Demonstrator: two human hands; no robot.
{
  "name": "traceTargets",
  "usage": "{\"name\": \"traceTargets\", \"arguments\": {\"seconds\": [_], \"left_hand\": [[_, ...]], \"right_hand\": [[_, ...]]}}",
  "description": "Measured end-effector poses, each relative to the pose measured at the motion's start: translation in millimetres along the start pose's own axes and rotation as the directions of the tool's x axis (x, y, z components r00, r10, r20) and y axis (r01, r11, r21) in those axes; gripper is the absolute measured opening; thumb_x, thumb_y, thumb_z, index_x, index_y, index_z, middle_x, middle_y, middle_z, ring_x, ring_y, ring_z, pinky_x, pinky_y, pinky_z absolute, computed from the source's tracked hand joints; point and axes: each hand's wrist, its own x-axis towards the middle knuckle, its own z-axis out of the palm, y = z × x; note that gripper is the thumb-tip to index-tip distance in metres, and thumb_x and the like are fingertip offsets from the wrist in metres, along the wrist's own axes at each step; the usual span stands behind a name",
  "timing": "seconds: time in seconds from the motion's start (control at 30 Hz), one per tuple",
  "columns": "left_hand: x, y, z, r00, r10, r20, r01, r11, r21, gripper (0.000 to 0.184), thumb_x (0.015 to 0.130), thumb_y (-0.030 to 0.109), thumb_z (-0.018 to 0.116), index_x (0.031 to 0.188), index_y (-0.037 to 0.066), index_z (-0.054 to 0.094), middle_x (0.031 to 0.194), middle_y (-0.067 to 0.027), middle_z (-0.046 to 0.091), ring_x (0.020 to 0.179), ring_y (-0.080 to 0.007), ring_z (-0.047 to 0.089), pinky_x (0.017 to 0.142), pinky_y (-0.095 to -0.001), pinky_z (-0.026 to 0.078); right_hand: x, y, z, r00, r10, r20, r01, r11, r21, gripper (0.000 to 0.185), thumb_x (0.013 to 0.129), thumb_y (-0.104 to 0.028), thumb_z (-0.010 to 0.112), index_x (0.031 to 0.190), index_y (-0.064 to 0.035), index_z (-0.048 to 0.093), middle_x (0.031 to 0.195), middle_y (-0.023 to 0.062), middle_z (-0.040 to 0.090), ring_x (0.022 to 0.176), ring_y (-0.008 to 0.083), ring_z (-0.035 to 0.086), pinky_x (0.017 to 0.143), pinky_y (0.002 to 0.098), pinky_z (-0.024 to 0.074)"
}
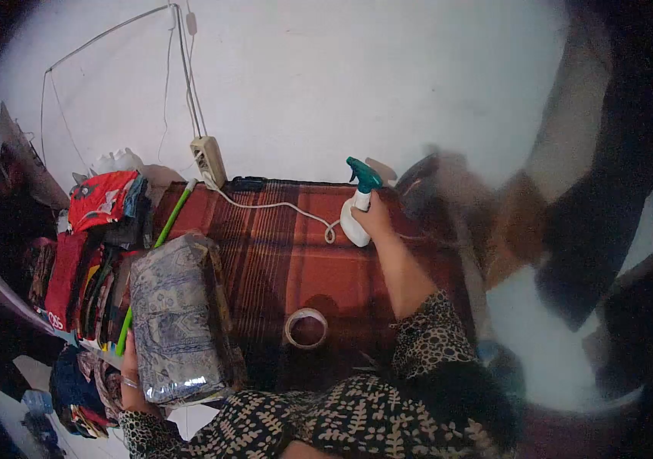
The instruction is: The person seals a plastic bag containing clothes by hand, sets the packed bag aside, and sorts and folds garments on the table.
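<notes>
My right hand (pixel 372 216) is closed around a white spray bottle (pixel 354 226) with a green trigger head, upright at the far side of the red plaid cloth (pixel 326 275). At the lower left, my left hand (pixel 129 361) grips the side of a grey-blue patterned bundle (pixel 177 314) in shiny clear plastic; most of its fingers are hidden by the bundle. A bright green stick (pixel 175 213) runs behind the bundle, its lower end close to my left hand. Between my arms, a roll of tape (pixel 306 329) lies on the cloth.
A power strip (pixel 208 159) leans at the white wall (pixel 326 84), its white cable (pixel 281 204) crossing the cloth toward the spray bottle. Folded clothes (pixel 101 203) are stacked at the left. Dark, blurred shapes fill the right side.
</notes>
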Motion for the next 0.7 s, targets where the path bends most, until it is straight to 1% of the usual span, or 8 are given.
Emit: {"name": "traceTargets", "arguments": {"seconds": [0.1, 0.17, 0.23, 0.27, 0.3, 0.43, 0.6, 0.7], "left_hand": [[6, 12, 15, 1.0, -0.031, 0.0, 0.031, 0.999, 0.006, 0.063, 0.098, 0.052, 0.039, 0.138, 0.004, 0.044, 0.133, -0.0081, 0.053, 0.12, -0.0216, 0.05, 0.105, -0.0325, 0.036], [3, 27, 49, 0.997, -0.073, 0.006, 0.073, 0.997, 0.004, 0.062, 0.099, 0.052, 0.039, 0.139, 0.005, 0.043, 0.135, -0.0079, 0.052, 0.121, -0.0211, 0.05, 0.105, -0.0322, 0.036], [13, 21, 38, 0.994, -0.009, 0.111, 0.005, 0.999, 0.04, 0.065, 0.098, 0.052, 0.04, 0.141, 0.004, 0.041, 0.137, -0.009, 0.05, 0.123, -0.0218, 0.049, 0.105, -0.0325, 0.036], [17, 19, 36, 0.992, -0.022, 0.123, 0.017, 0.999, 0.04, 0.064, 0.098, 0.052, 0.039, 0.141, 0.004, 0.04, 0.138, -0.0092, 0.049, 0.123, -0.0223, 0.049, 0.105, -0.0331, 0.037], [19, 16, 34, 0.991, -0.044, 0.13, 0.039, 0.998, 0.042, 0.064, 0.098, 0.052, 0.038, 0.141, 0.004, 0.04, 0.138, -0.0095, 0.049, 0.123, -0.0228, 0.049, 0.105, -0.0337, 0.037], [34, 17, 27, 0.983, -0.078, 0.163, 0.072, 0.996, 0.044, 0.064, 0.099, 0.052, 0.036, 0.142, 0.004, 0.038, 0.138, -0.0106, 0.048, 0.123, -0.0246, 0.049, 0.104, -0.036, 0.039], [51, 17, 18, 0.968, -0.097, 0.232, 0.086, 0.995, 0.057, 0.063, 0.1, 0.051, 0.034, 0.143, 0.005, 0.036, 0.139, -0.012, 0.047, 0.123, -0.027, 0.05, 0.104, -0.039, 0.041], [64, 14, 21, 0.951, -0.123, 0.284, 0.105, 0.991, 0.079, 0.063, 0.1, 0.051, 0.032, 0.144, 0.005, 0.035, 0.14, -0.0129, 0.046, 0.122, -0.0284, 0.05, 0.103, -0.0408, 0.043]], "right_hand": [[-25, -10, -7, 0.986, 0.038, -0.163, -0.003, 0.977, 0.213, 0.054, 0.075, -0.023, 0.076, 0.119, -0.0025, 0.053, 0.105, 0.0178, 0.064, 0.099, 0.0309, 0.063, 0.085, 0.0415, 0.0492], [-73, -2, -11, 0.975, 0.096, -0.2, -0.061, 0.982, 0.176, 0.055, 0.077, -0.023, 0.077, 0.121, -0.0014, 0.053, 0.109, 0.0166, 0.063, 0.1, 0.0265, 0.061, 0.086, 0.039, 0.0487], [-144, -66, -29, 0.899, 0.264, 0.349, -0.337, 0.927, 0.167, 0.055, 0.079, -0.025, 0.076, 0.123, -0.0013, 0.054, 0.118, 0.0211, 0.058, 0.109, 0.0294, 0.058, 0.089, 0.0408, 0.0478], [-183, -86, -23, 0.917, -0.091, 0.388, 0.112, 0.993, -0.031, 0.051, 0.079, -0.027, 0.076, 0.117, -0.0005, 0.055, 0.12, 0.0226, 0.056, 0.107, 0.0318, 0.059, 0.088, 0.0413, 0.049], [-220, -100, -21, 0.78, -0.382, 0.495, 0.53, 0.825, -0.199, 0.048, 0.079, -0.029, 0.075, 0.111, 0.0002, 0.057, 0.121, 0.0241, 0.055, 0.105, 0.0341, 0.061, 0.087, 0.0419, 0.0501], [-246, -92, -1, 0.689, -0.267, 0.673, 0.476, 0.867, -0.144, 0.045, 0.075, -0.037, 0.076, 0.098, 0.0005, 0.063, 0.132, 0.0283, 0.046, 0.117, 0.0387, 0.053, 0.096, 0.0434, 0.0456], [-187, -106, 44, 0.932, -0.08, 0.353, 0.187, 0.942, -0.28, 0.038, 0.076, -0.031, 0.073, 0.092, 0.0022, 0.065, 0.127, 0.0235, 0.049, 0.117, 0.0393, 0.051, 0.096, 0.0415, 0.0453], [-142, -81, 96, 0.937, 0.081, 0.341, -0.036, 0.99, -0.137, 0.044, 0.074, -0.031, 0.075, 0.1, 0.0025, 0.063, 0.128, 0.0239, 0.048, 0.116, 0.0391, 0.051, 0.094, 0.043, 0.0456]]}}
